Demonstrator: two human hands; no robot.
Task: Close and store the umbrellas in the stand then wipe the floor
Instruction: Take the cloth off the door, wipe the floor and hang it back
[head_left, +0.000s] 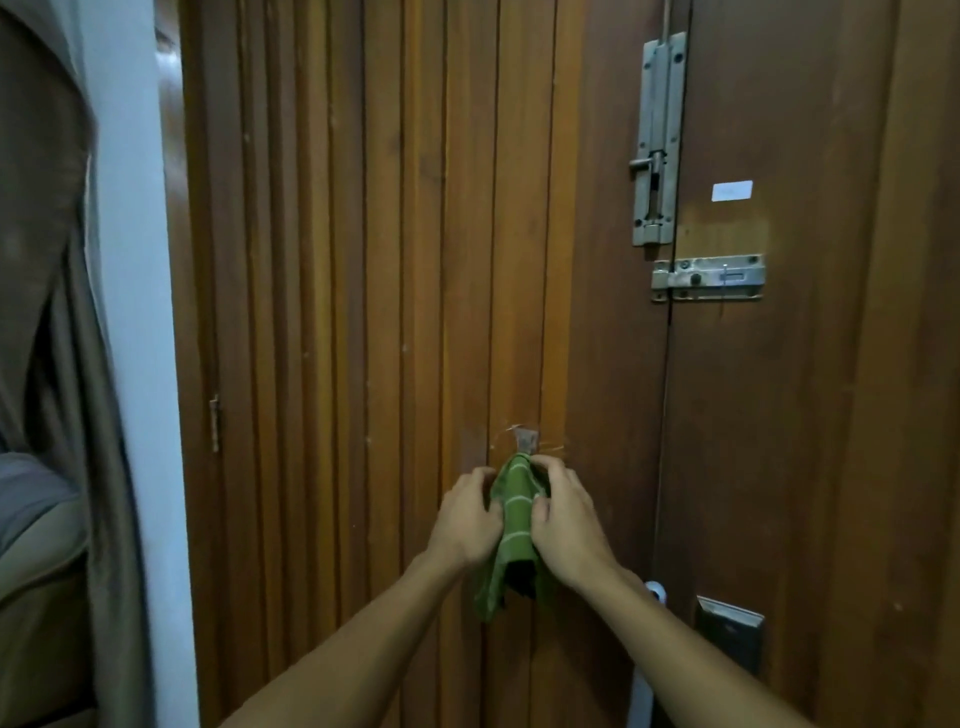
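both hands, left (470, 514) and right (563, 519), pinching green striped cloth (514, 519) at small door hook (527, 441); risks snagging; hard tug likely tears hook loose.

Head-worn view, facing forward, close to wooden door (395, 260), hands low centre

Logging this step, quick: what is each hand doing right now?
Left hand: grips the green cloth.
Right hand: pinches the same cloth below the hook.

Ribbed varnished wood door (363, 260), dull metal bolts (657, 140) (scuffed), striped green woven cloth (514, 512)
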